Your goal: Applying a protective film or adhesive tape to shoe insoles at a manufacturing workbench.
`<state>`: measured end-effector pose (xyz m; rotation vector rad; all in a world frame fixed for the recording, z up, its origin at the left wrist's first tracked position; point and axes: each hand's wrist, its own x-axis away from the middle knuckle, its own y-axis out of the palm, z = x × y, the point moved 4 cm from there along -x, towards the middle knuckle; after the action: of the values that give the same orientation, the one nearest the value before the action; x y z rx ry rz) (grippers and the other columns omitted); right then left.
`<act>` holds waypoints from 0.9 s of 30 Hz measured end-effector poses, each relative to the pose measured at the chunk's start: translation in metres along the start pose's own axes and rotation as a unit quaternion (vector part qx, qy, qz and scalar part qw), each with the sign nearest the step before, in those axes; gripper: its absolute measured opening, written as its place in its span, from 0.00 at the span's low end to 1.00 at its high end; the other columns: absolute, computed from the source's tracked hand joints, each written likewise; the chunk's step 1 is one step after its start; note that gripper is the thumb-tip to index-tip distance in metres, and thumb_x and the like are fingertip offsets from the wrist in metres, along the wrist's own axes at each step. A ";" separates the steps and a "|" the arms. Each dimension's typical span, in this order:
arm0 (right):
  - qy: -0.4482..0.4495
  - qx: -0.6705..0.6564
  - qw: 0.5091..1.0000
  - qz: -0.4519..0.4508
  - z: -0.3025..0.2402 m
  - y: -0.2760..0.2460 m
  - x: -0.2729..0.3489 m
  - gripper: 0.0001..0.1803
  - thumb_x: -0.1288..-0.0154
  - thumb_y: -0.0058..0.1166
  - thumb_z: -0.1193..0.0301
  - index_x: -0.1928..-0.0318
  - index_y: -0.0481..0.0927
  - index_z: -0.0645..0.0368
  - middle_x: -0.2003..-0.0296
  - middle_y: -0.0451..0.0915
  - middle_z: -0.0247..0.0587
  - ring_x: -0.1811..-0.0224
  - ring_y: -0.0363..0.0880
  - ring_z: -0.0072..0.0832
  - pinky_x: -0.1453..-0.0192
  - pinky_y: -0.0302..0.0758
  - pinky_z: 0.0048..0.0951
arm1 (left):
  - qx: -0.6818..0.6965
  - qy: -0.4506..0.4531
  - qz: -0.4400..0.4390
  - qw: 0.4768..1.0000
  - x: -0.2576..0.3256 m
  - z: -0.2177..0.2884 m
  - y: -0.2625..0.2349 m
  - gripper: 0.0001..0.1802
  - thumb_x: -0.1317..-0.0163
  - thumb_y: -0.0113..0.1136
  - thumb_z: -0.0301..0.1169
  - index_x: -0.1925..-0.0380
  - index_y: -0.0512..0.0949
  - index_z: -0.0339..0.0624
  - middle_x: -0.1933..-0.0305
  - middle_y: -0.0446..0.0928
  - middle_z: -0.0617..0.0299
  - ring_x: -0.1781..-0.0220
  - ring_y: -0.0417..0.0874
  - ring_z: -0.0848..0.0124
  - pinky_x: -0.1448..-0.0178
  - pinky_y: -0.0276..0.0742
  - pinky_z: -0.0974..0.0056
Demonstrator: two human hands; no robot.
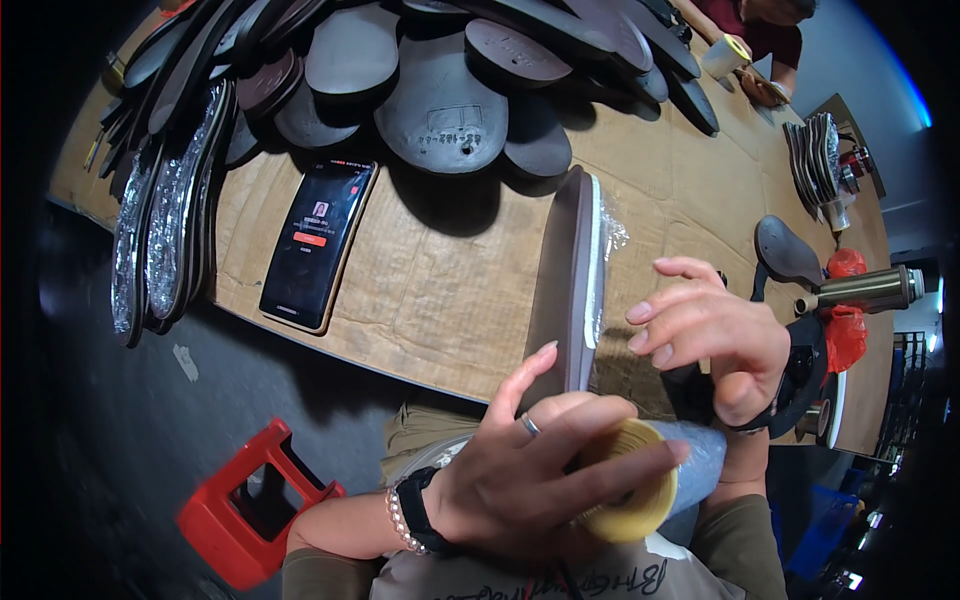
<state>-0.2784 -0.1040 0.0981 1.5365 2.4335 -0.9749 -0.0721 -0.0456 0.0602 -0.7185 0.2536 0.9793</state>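
Observation:
My left hand (545, 450), with a ring, watch and beaded bracelet, is closed around a roll of clear plastic film (705, 460) with a yellow core. One of its fingers reaches up beside a few brown shoe soles (572, 290) standing on edge together, with a white strip along one side. Whether that finger presses on them I cannot tell. Loose clear film clings to their right side. My right hand (715, 340) hovers just right of the soles, fingers apart and curved, holding nothing I can see.
Dark shoe soles (440, 110) heap across the far table (420, 320). Film-wrapped soles (165, 240) lean at its left edge, near a phone (320, 245). A metal flask (870, 290) and red bag (845, 335) lie right. A red stool (240, 510) stands lower left; another person (765, 50) works far right.

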 end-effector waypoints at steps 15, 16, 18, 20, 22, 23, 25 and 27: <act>0.161 0.038 0.973 -0.158 -0.055 0.007 0.041 0.41 0.41 0.80 0.55 0.37 0.72 0.63 0.55 0.86 0.56 0.52 0.87 0.55 0.48 0.82 0.43 | -0.019 0.004 -0.062 0.998 -0.008 0.004 -0.004 0.52 0.52 0.82 0.41 0.24 0.72 0.55 0.36 0.75 0.58 0.33 0.79 0.57 0.19 0.57 0.32; 0.147 0.040 0.977 -0.146 -0.056 0.007 0.045 0.43 0.45 0.82 0.58 0.36 0.72 0.63 0.51 0.83 0.55 0.49 0.86 0.53 0.46 0.81 0.42 | -0.023 0.014 -0.080 0.996 -0.007 0.002 -0.003 0.55 0.54 0.81 0.39 0.23 0.68 0.48 0.33 0.73 0.53 0.30 0.76 0.51 0.19 0.60 0.36; 0.128 0.079 0.979 -0.135 -0.066 0.008 0.042 0.44 0.47 0.83 0.59 0.36 0.72 0.64 0.50 0.81 0.53 0.49 0.85 0.51 0.45 0.81 0.41 | -0.017 0.023 -0.071 0.997 -0.007 -0.003 -0.001 0.57 0.55 0.81 0.40 0.23 0.66 0.43 0.31 0.70 0.49 0.28 0.73 0.46 0.19 0.61 0.38; 0.114 0.121 0.978 -0.122 -0.072 0.011 0.044 0.43 0.54 0.83 0.64 0.39 0.74 0.66 0.50 0.77 0.51 0.48 0.81 0.48 0.43 0.79 0.39 | -0.007 0.037 -0.045 0.998 -0.006 -0.005 -0.002 0.61 0.57 0.82 0.41 0.23 0.62 0.34 0.27 0.64 0.41 0.22 0.66 0.37 0.18 0.63 0.43; 0.097 0.144 0.978 -0.113 -0.078 0.012 0.043 0.42 0.55 0.82 0.65 0.40 0.75 0.66 0.50 0.77 0.51 0.48 0.81 0.49 0.43 0.79 0.39 | -0.012 0.035 -0.052 0.998 -0.003 -0.006 0.000 0.60 0.56 0.81 0.41 0.23 0.62 0.34 0.26 0.64 0.41 0.20 0.64 0.36 0.17 0.62 0.42; 0.079 0.165 0.977 -0.106 -0.080 0.013 0.042 0.41 0.56 0.81 0.67 0.41 0.75 0.66 0.51 0.77 0.51 0.49 0.81 0.49 0.44 0.79 0.39 | -0.017 0.031 -0.056 0.998 -0.002 -0.006 0.000 0.60 0.56 0.81 0.41 0.23 0.62 0.35 0.26 0.63 0.41 0.19 0.62 0.36 0.17 0.61 0.41; 0.087 0.161 0.979 -0.087 -0.080 0.017 0.047 0.43 0.60 0.81 0.68 0.40 0.76 0.66 0.48 0.80 0.50 0.46 0.82 0.49 0.40 0.78 0.38 | -0.025 0.030 -0.058 0.998 0.000 -0.006 -0.001 0.60 0.55 0.81 0.42 0.22 0.61 0.35 0.24 0.63 0.40 0.16 0.58 0.34 0.16 0.60 0.41; 0.113 0.128 0.983 -0.061 -0.082 0.022 0.049 0.41 0.56 0.76 0.69 0.40 0.74 0.65 0.50 0.79 0.53 0.51 0.83 0.53 0.45 0.80 0.42 | -0.022 0.031 -0.063 0.997 0.002 -0.009 -0.001 0.61 0.55 0.81 0.43 0.22 0.60 0.35 0.22 0.61 0.40 0.15 0.56 0.34 0.15 0.59 0.41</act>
<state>-0.2643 -0.0135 0.1325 1.6750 2.6735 -1.2410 -0.0691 -0.0506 0.0529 -0.7960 0.2381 0.8465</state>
